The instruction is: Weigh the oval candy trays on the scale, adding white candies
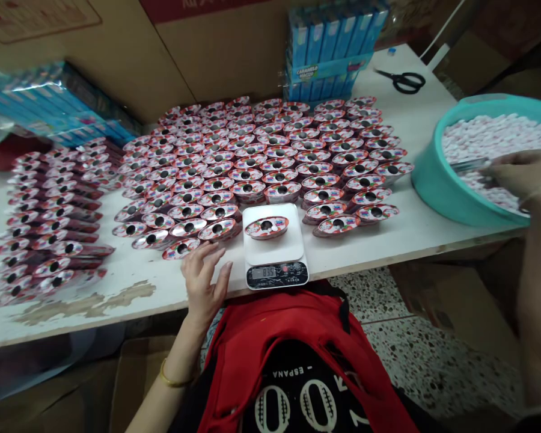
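Observation:
My left hand (pixel 204 278) lies flat on the white table (pixel 117 282) with fingers spread, just left of a small white kitchen scale (pixel 276 260). One oval foil cup (pixel 266 227) with a dark hole in its lid sits on the scale, whose display reads 835. My right hand (pixel 520 174) is inside a teal basin (pixel 437 183) of small white candies (pixel 491 135), fingers closed on a clear scoop (pixel 471 165).
Several rows of filled foil cups (pixel 261 156) cover the table behind the scale. Stacked cups (pixel 49 228) lie at left. Blue candy boxes (pixel 329 51) stand at the back, black scissors (pixel 406 80) beside them. Cardboard cartons (pixel 207 54) line the wall.

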The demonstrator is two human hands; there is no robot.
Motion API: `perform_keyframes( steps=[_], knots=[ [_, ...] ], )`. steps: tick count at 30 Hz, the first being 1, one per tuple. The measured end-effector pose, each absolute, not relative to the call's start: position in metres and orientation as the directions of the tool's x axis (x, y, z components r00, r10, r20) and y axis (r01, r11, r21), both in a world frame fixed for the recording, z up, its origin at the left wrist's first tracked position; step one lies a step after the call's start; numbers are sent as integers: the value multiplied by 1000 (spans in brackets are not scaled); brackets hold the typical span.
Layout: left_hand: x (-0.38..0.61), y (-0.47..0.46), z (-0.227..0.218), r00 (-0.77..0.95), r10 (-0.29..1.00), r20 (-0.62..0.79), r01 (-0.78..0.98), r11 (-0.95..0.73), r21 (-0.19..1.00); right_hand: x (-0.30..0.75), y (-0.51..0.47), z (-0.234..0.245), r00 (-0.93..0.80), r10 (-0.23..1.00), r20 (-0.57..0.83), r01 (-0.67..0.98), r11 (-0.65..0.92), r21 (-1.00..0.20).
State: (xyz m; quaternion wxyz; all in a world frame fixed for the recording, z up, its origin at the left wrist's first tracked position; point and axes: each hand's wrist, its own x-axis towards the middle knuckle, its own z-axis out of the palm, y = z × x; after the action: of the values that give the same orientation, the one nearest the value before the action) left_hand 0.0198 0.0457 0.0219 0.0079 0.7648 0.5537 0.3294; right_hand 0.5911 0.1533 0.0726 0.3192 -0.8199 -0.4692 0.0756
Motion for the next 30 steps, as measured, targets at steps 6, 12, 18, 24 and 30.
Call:
perform_keyframes(
  steps=[6, 12, 18, 24, 30],
  knots=[
    [5, 26, -20, 133, 878, 459, 865, -329, 379, 428, 133, 137, 259, 959, -114, 272, -185, -944],
    [2, 24, -34, 87, 874, 479, 869, -302, 392, 295, 132, 127, -370, 918, -145, 415, 23, -910],
    [2, 24, -34, 83, 860, 503, 869, -309, 386, 255, 141, 114, -472, 876, -103, 721, 316, -617],
    [3, 24, -35, 78, 862, 500, 870, -304, 388, 249, 145, 116, -478, 869, -130, 762, 337, -553],
    [3, 25, -38, 57, 877, 477, 870, -278, 408, 243, 151, 119, -498, 852, -158, 784, 365, -502]
  ],
)
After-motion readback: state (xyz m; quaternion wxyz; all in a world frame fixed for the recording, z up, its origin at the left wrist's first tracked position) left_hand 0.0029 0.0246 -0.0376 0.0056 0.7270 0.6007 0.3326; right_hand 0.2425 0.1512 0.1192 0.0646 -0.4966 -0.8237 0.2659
